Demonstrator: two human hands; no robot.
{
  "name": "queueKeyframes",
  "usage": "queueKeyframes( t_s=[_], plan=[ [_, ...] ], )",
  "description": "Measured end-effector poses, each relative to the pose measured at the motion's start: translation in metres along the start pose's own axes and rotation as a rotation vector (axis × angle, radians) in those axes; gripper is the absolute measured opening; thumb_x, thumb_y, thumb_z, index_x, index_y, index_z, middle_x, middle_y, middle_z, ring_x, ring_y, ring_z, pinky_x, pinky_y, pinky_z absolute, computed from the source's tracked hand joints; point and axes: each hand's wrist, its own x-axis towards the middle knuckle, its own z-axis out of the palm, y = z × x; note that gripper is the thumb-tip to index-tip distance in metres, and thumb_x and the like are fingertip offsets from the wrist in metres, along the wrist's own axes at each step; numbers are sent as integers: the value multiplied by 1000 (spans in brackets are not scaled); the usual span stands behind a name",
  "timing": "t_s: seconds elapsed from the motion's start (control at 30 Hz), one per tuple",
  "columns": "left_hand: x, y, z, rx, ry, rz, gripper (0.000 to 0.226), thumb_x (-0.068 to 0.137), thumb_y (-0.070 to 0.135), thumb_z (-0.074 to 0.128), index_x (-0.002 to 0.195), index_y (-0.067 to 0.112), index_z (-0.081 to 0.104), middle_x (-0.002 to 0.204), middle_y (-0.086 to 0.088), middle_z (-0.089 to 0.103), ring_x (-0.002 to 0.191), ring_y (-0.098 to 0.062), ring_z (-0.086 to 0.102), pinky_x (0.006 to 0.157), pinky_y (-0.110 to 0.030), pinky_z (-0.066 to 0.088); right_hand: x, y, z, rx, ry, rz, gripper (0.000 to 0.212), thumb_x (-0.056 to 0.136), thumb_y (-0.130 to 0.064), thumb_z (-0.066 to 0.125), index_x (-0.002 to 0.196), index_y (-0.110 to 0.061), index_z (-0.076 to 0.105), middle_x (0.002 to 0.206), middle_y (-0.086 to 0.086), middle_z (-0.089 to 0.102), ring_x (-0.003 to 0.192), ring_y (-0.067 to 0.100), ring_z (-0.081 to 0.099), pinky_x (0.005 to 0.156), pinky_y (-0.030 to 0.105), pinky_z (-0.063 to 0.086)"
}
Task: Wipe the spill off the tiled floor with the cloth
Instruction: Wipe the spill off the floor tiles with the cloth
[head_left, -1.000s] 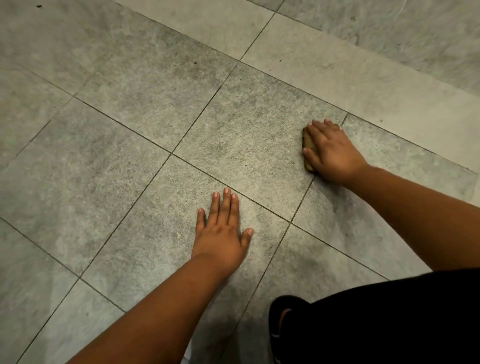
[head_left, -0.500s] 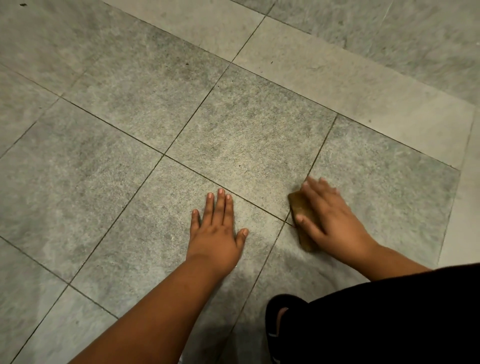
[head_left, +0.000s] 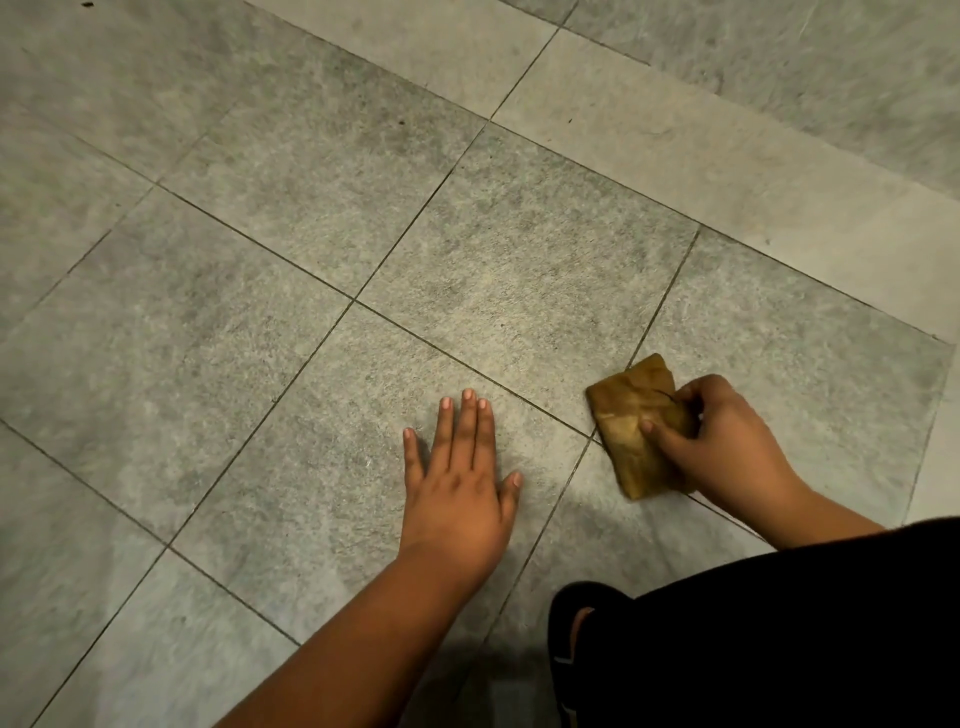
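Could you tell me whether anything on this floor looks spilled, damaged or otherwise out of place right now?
No puddle stands out. The tiled floor only shows faint darker mottling, which could be damp or just tile pattern. The folded brown cloth, gripped by the right hand, looks unevenly stained. The left hand rests flat.

Tiled floor (head_left: 270, 322): grey, mottled lighter and darker speckle; thin dark grout lines forming diagonal grid. Lighter, plainer grey tile band (head_left: 727, 171) crossing upper right. Few small dark specks on tiles near top. Cloth (head_left: 631, 415): folded, mustard-brown, paler yellowish streaks on face, dark crease line near upper edge. Garment (head_left: 831, 623) at lower right: black, plain. Sandal (head_left: 563, 644): black, small white marks on strap.
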Motion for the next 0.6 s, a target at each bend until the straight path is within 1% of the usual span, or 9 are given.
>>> queueKeyframes(
  t_s=[0.1,0.17,0.23,0.3,0.37,0.43,0.5,0.57,0.6],
  plan=[
    [5,5,-9,-29,13,-1,71,102,53,14,145,17,-30,155,1,-36,141,-17,-37,116,-51,-20,2,-16,-10,106,-38,10,41,78,-28,81,104,-17,52,94,0,61,79,20,59,66,35,48],
    [8,6,-11,-37,13,-4,70,101,53,11,146,17,-30,156,0,-36,141,-17,-37,116,-51,-20,3,-27,-21,173,-38,4,38,76,-23,81,100,-21,52,91,-2,60,75,21,61,65,40,54],
    [10,6,-10,-27,0,-8,71,97,55,5,147,17,-29,155,0,-37,141,-18,-37,116,-51,-19,3,-35,-32,156,30,-64,31,78,-22,76,96,-24,50,87,-3,60,67,23,63,60,42,56],
    [10,5,-8,-29,-15,-15,74,94,57,1,148,17,-29,155,0,-38,140,-17,-38,116,-51,-20,1,-39,-38,17,174,-192,26,81,-22,69,93,-24,46,85,-1,59,62,22,61,56,39,52],
    [9,4,-5,-32,-20,-22,75,92,58,0,148,17,-29,155,0,-37,140,-17,-39,116,-50,-21,-1,-38,-35,-117,246,-315,26,81,-19,69,93,-21,46,89,2,54,70,22,56,58,35,45],
    [8,3,-3,-40,-21,-31,75,93,58,1,149,17,-27,156,0,-36,140,-17,-39,116,-49,-21,-3,-33,-20,-138,115,-354,33,79,-20,74,95,-21,46,96,-2,50,80,19,52,60,28,40],
    [8,4,-1,-42,-23,-35,75,93,57,2,150,17,-26,157,0,-34,141,-17,-38,116,-49,-21,-7,-25,-1,-125,-43,-396,33,80,-29,77,99,-23,50,100,-8,46,86,15,50,64,19,35],
    [7,6,0,-46,-22,-30,75,93,57,4,149,17,-26,157,1,-33,141,-16,-37,115,-49,-22,-10,-14,9,-184,26,-481,32,87,-40,67,104,-16,59,103,-2,51,92,22,54,73,27,40],
    [7,6,-1,-50,-21,-27,74,94,57,4,149,17,-26,157,1,-33,141,-16,-37,115,-49,-22,-11,-7,11,-234,101,-529,38,89,-45,60,111,-14,62,111,3,54,99,27,55,82,32,43]
  ],
)
